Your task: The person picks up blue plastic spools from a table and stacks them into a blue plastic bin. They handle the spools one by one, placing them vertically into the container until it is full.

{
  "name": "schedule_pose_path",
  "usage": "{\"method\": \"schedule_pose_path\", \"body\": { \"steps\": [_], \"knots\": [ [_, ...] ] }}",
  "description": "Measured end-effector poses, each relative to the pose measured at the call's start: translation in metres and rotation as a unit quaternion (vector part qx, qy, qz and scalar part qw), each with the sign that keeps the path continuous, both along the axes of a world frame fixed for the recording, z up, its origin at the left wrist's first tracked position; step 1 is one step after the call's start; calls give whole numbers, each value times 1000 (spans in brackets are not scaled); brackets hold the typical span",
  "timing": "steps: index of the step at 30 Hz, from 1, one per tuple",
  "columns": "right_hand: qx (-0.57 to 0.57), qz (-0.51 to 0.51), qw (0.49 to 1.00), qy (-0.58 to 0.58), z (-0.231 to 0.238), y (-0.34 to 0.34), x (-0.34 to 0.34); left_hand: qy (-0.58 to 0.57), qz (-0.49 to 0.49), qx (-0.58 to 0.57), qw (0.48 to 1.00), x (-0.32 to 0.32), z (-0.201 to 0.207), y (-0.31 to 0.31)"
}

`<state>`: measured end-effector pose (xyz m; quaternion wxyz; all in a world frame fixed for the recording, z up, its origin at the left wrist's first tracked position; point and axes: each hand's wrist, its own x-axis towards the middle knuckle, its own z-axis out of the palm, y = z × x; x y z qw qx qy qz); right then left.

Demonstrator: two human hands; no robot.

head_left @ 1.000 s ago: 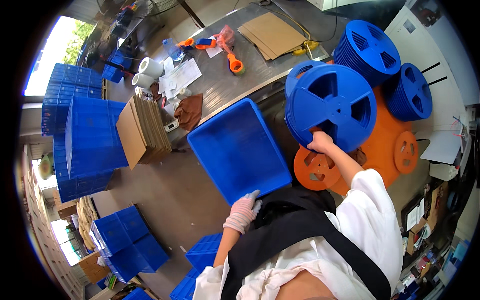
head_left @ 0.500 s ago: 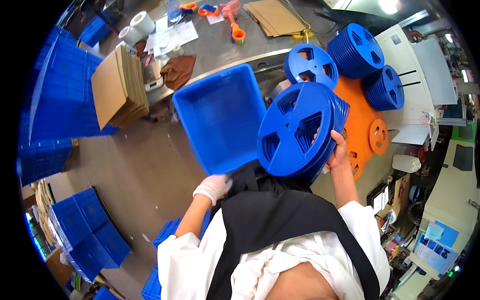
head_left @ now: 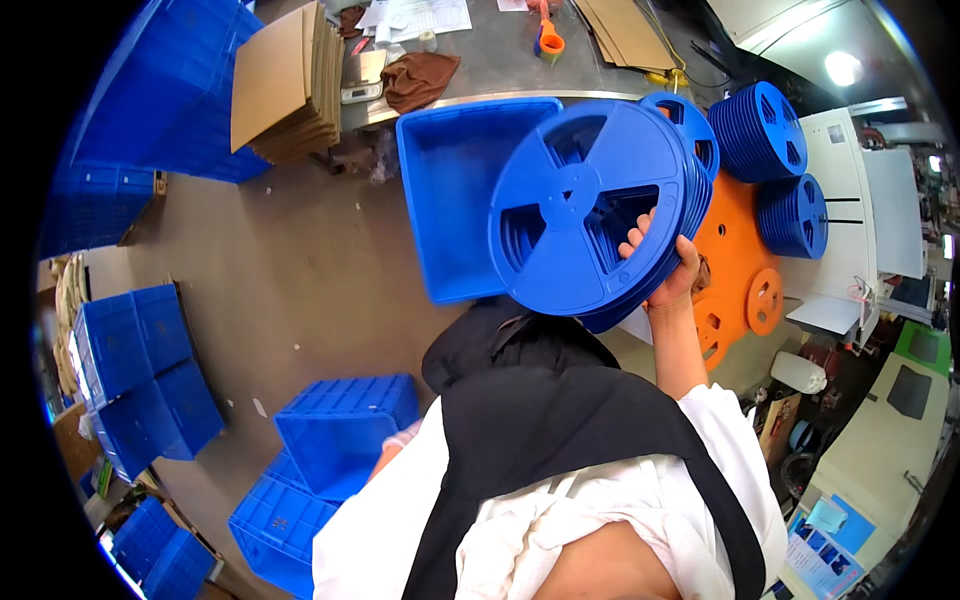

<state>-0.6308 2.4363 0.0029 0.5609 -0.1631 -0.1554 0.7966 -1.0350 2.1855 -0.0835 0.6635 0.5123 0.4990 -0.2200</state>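
A stack of blue plastic reels [head_left: 570,190] is tilted up in front of me, its round faces pressed together. My right hand [head_left: 675,268] grips the stack at its right edge, with fingers through a cut-out and the thumb outside. Behind the stack stands an open blue bin [head_left: 455,200], partly covered by it; the visible part of its inside is bare. My left hand [head_left: 404,436], in a pale glove, is down at my left beside a smaller blue bin [head_left: 345,425]. My sleeve and that bin hide most of it, and its fingers do not show.
More blue reels [head_left: 760,130] stand in stacks on an orange surface [head_left: 735,220] at right, near an orange disc [head_left: 764,300]. A metal table [head_left: 490,50] bears a brown cloth [head_left: 420,80]. Cardboard sheets [head_left: 285,85] and stacked blue crates [head_left: 150,370] are at left.
My left hand has dropped down and back to my left, beside the smaller bin. The reel stack in my right hand now covers more of the large bin. The view has shifted.
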Motion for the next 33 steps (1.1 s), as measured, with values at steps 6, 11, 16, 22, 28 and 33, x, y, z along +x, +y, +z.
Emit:
{"method": "schedule_pose_path", "body": {
  "steps": [6,11,16,22,28,33],
  "knots": [
    [61,31,988,139,-4,-28,16,302,-23,318,899,13,8,128],
    [103,55,982,145,-7,-67,14,30,152,680,716,86,56,237],
    [83,48,991,98,5,-94,15,-240,54,673,697,216,91,235],
    [94,-11,992,85,10,-118,28,-153,24,630,761,202,32,248],
    [93,-105,986,87,7,-136,42,-85,-2,592,801,113,-60,235],
    [56,-172,980,85,1,-117,63,-280,-130,585,750,138,18,223]
  ]
}}
